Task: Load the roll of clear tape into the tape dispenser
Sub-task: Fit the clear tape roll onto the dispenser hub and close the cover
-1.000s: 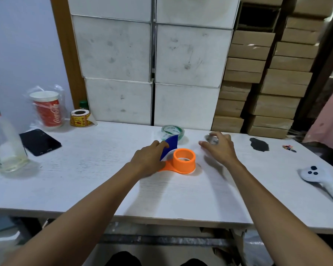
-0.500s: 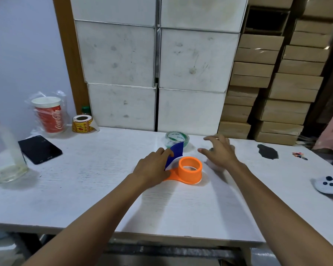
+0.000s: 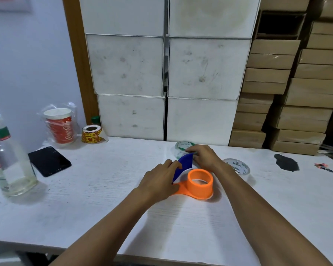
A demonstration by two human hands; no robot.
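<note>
**Clear tape roll lies apart as both hands work the dispenser**

The roll of clear tape point(image 3: 236, 166), printed "MADE IN CHINA" around its core, lies flat on the white table point(image 3: 104, 198), just right of the person's right forearm and near, but not touching, the orange tape dispenser point(image 3: 199, 184). No hand touches it.

The dispenser sits at the middle of the table, its round orange hub standing upright and empty, its flat orange handle running left under the left hand point(image 3: 158, 184). That hand presses down on the handle, fingers curled, with the fingertips against the lower edge of the dispenser's blue blade guard point(image 3: 184, 165), which rises tilted behind the hub. The right hand point(image 3: 204, 158) reaches over from the far side and pinches the upper tip of the blue guard between thumb and fingers. A second, green-printed tape roll point(image 3: 183, 148) lies just behind the right hand, partly hidden by it.

On the table's left side stand a clear glass bottle point(image 3: 6, 160) with a white cap, a black phone point(image 3: 48, 161) lying face up, a red Coca-Cola paper cup point(image 3: 59, 125) wrapped in a plastic bag, and a roll of yellow-and-red stickers point(image 3: 91, 134). A dark stain point(image 3: 285, 165) marks the table at right. Behind the table rise stacked white boxes point(image 3: 165, 73) and, to their right, stacked brown cardboard cartons point(image 3: 288, 93).
</note>
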